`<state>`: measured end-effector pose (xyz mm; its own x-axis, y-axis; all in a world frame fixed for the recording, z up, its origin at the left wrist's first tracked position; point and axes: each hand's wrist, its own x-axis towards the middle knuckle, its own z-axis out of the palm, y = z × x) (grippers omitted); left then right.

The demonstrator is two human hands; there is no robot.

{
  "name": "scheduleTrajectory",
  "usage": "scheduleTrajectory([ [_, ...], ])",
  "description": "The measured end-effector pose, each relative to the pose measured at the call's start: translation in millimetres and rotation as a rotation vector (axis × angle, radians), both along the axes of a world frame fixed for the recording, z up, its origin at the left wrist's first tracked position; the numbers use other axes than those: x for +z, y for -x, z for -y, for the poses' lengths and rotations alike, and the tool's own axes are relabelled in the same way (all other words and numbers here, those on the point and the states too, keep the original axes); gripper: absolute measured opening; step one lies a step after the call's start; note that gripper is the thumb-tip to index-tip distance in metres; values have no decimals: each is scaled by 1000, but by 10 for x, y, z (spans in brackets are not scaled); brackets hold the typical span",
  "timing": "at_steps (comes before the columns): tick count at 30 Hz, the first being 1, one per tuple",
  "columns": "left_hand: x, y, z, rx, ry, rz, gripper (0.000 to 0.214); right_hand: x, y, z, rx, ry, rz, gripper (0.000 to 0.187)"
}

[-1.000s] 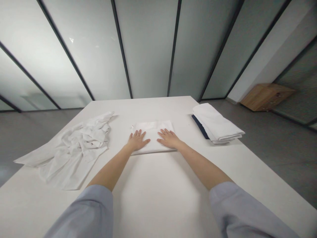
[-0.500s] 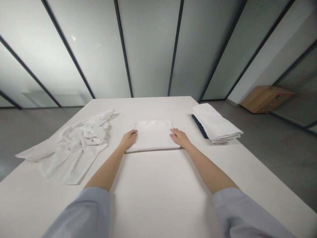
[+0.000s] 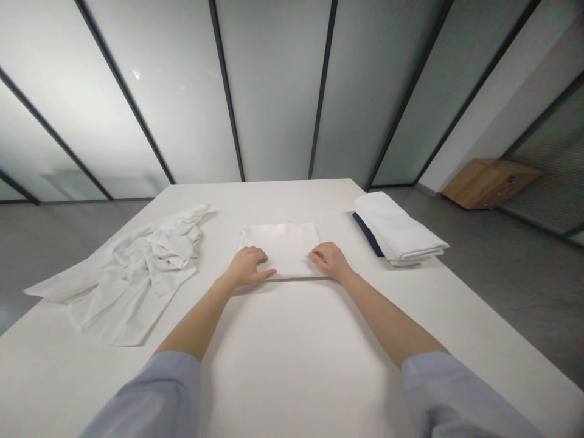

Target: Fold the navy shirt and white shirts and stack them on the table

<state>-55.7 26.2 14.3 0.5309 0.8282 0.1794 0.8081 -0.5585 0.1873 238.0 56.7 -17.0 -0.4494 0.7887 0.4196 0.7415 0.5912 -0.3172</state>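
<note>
A folded white cloth (image 3: pixel 285 246) lies flat in the middle of the white table (image 3: pixel 292 353). My left hand (image 3: pixel 247 266) grips its near left corner, thumb stretched along the near edge and fingers curled over the top. My right hand (image 3: pixel 330 260) holds the near right corner with its fingers curled over the cloth. The near edge looks slightly raised off the table, with a thin shadow under it.
A crumpled white garment (image 3: pixel 132 271) is spread over the table's left side. A stack of folded white cloths on something dark blue (image 3: pixel 396 230) sits at the right edge. A wooden box (image 3: pixel 490 178) stands on the floor at far right. Glass panels rise behind the table.
My hands first lay flat on the cloth, then slid out to its side edges. Now they have come to the near corners and closed on them.
</note>
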Motion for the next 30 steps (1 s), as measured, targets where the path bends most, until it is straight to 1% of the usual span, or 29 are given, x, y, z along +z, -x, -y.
scheduleTrajectory([
  [2, 0, -119, 68, -38, 2, -80, 49, 27, 16, 23, 30, 8, 31, 32],
  [5, -38, -237, 146, 2, -13, -129, 52, 47, 16, 40, 41, 7, 38, 29],
  [10, -79, -287, 179, 37, -17, -152, 62, 81, 30, 79, 48, 3, 80, 27],
  [12, -83, -299, 179, 56, -27, -156, 59, 102, 49, 100, 54, -2, 103, 26],
  [15, -96, -328, 182, 72, -37, -160, 47, 132, 105, 142, 63, -9, 156, 25],
  [20, -138, -388, 189, 17, -18, -134, 33, 143, 307, 277, 107, 10, 235, 32],
  [23, -160, -408, 191, 1, -12, -132, 31, 130, 424, 354, 136, 29, 295, 43],
  [24, -164, -409, 190, 0, -12, -132, 31, 126, 447, 367, 139, 33, 312, 44],
  [30, -131, -394, 184, 19, -2, -137, 32, 110, 441, 342, 132, 68, 338, 37],
])
